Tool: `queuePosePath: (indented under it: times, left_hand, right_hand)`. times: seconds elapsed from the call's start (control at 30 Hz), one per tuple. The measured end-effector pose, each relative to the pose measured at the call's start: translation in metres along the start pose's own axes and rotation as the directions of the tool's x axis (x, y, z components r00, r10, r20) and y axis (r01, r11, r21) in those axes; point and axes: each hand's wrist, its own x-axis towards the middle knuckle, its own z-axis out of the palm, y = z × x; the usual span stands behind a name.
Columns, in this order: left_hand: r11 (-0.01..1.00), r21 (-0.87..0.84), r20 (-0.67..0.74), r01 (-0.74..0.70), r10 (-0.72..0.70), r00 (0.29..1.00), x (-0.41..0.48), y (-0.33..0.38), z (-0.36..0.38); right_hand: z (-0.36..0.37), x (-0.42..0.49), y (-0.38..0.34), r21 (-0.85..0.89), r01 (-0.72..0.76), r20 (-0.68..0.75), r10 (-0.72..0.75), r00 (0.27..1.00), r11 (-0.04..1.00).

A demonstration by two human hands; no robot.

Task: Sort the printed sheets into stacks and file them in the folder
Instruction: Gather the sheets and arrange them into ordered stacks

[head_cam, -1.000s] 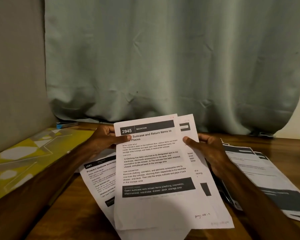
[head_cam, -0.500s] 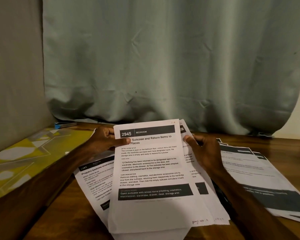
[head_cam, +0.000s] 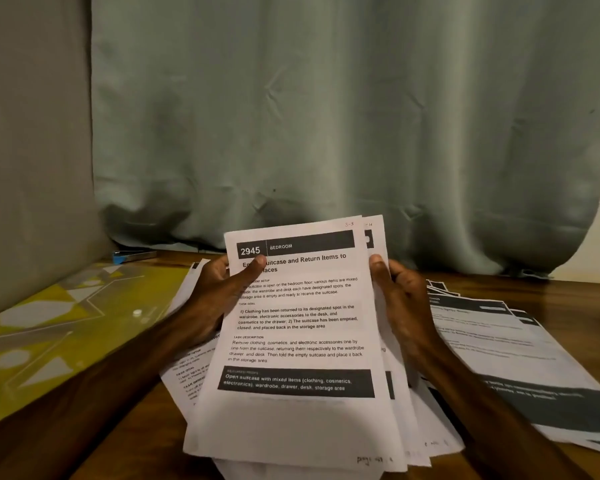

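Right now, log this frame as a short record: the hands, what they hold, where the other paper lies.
held sheets: fanned bundle between both hands; top page headed 2945 BEDROOM
left hand: grips its left edge, thumb on the top page
right hand: grips its right edge
right stack: printed sheets spread on the table
left sheets: on the table under the left hand
yellow folder: far left, untouched
blue object: back left, unidentifiable

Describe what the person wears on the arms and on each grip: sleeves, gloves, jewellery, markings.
Nothing worn shows. The left forearm and right forearm are bare to the frame's edge, no sleeve or cuff in view. The left grip and right grip carry no glove, ring or watch that I can make out, though the light is dim.
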Motion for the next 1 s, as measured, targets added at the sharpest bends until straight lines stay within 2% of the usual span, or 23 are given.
queuePosePath:
  times: [0.13, 0.2, 0.27, 0.33, 0.37, 0.43, 0.5, 0.67, 0.77, 0.8, 0.87, 1.0]
  left_hand:
    - [0.999, 0.004, -0.042, -0.051, 0.052, 0.998, 0.002, -0.005, 0.007]
    - [0.998, 0.012, -0.066, -0.057, 0.057, 0.996, 0.003, -0.003, 0.005]
    - [0.999, -0.015, -0.105, -0.048, 0.046, 0.993, 0.007, 0.001, -0.001]
    - [0.999, -0.038, -0.129, -0.019, 0.014, 0.991, 0.009, 0.007, -0.010]
    - [0.998, -0.056, -0.128, 0.000, -0.007, 0.992, 0.010, 0.010, -0.014]
    - [0.994, -0.104, -0.108, 0.043, -0.055, 0.993, 0.010, 0.014, -0.022]
    - [0.985, -0.150, -0.068, 0.087, -0.098, 0.993, 0.010, 0.016, -0.029]
    - [0.981, -0.124, 0.002, 0.152, -0.153, 0.988, 0.013, 0.011, -0.038]
    - [0.983, -0.099, 0.017, 0.157, -0.156, 0.988, 0.012, 0.010, -0.036]
    - [0.983, -0.092, 0.023, 0.160, -0.159, 0.987, 0.012, 0.009, -0.035]
    - [0.983, -0.086, 0.033, 0.160, -0.158, 0.987, 0.012, 0.007, -0.036]
    - [0.983, -0.084, 0.045, 0.161, -0.157, 0.987, 0.014, 0.006, -0.038]
  right_hand:
    - [0.011, -0.006, 0.001, 0.187, -0.159, 0.031, 0.156, 0.987, 0.969]
    - [0.012, -0.006, 0.000, 0.186, -0.214, 0.042, 0.210, 0.977, 0.959]
    - [0.007, -0.001, -0.002, 0.081, -0.199, 0.007, 0.199, 0.980, 0.977]
    - [-0.007, 0.007, 0.000, -0.041, -0.117, -0.069, 0.114, 0.991, 0.992]
    - [-0.017, 0.012, 0.004, -0.162, -0.075, -0.132, 0.053, 0.990, 0.984]
    - [-0.036, 0.018, 0.014, -0.458, -0.074, -0.199, -0.021, 0.980, 0.886]
    - [-0.046, 0.021, 0.019, -0.643, -0.133, -0.182, 0.019, 0.983, 0.755]
    - [-0.036, 0.017, 0.028, -0.795, -0.171, -0.019, 0.258, 0.966, 0.582]
    - [-0.025, 0.015, 0.038, -0.874, -0.260, -0.096, 0.381, 0.920, 0.409]
    - [-0.023, 0.015, 0.040, -0.882, -0.278, -0.111, 0.405, 0.907, 0.381]
    - [-0.021, 0.017, 0.040, -0.853, -0.325, -0.136, 0.427, 0.894, 0.408]
    - [-0.028, 0.015, 0.042, -0.709, -0.345, -0.130, 0.367, 0.921, 0.615]
